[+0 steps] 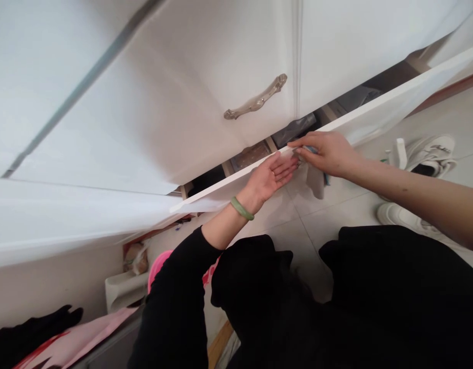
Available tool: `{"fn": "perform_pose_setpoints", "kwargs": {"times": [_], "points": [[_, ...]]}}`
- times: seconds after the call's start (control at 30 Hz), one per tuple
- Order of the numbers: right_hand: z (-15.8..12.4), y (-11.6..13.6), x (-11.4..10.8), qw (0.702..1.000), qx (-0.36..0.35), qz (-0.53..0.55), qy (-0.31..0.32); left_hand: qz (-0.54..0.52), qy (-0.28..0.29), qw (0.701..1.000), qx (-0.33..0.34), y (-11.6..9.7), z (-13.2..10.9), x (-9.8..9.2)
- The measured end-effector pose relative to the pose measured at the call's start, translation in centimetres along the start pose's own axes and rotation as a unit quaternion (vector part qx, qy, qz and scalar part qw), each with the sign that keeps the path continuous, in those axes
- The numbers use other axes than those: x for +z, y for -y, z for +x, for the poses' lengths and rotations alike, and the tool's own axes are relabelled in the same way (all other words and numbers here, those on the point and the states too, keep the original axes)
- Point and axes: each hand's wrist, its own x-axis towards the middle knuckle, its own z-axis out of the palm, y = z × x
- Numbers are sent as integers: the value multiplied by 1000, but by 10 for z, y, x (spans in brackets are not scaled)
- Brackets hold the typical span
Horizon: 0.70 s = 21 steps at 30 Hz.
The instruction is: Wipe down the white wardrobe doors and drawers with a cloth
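Observation:
A white drawer [375, 110] stands pulled out from a white cabinet, with dark folded items inside. My left hand [273, 175] lies open, palm up, under the drawer's front edge, a green bangle [242, 209] on its wrist. My right hand [327, 152] is closed in a pinch on a pale cloth [315, 179] that hangs down over the drawer's front edge, beside the left fingertips. Something bluish shows under the right fingers.
An upper cabinet drawer with a metal handle [255, 102] is shut. White sneakers [429, 154] stand on the tiled floor at right. A pink object [159, 266], a white plastic piece [124, 289] and dark clothing [32, 328] lie at lower left.

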Motion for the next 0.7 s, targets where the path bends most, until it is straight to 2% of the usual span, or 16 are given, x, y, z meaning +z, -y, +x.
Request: {"fn": "perform_pose_setpoints", "kwargs": {"times": [0.17,0.33,0.5,0.6,0.7], "points": [[-7,-2,-4,1000,1,7,22,-3,5,1000,-25,-1,-5,0],[-4,2,-3,1000,6,17,21,3,17,1000,-5,0,-5,1],[3,8,-4,998,2,-60,20,-29,-33,999,9,18,7,7],[4,13,-6,994,-8,-107,24,8,-84,990,116,36,18,8],[3,17,-7,992,7,-119,48,109,-107,955,254,54,26,2]]}}
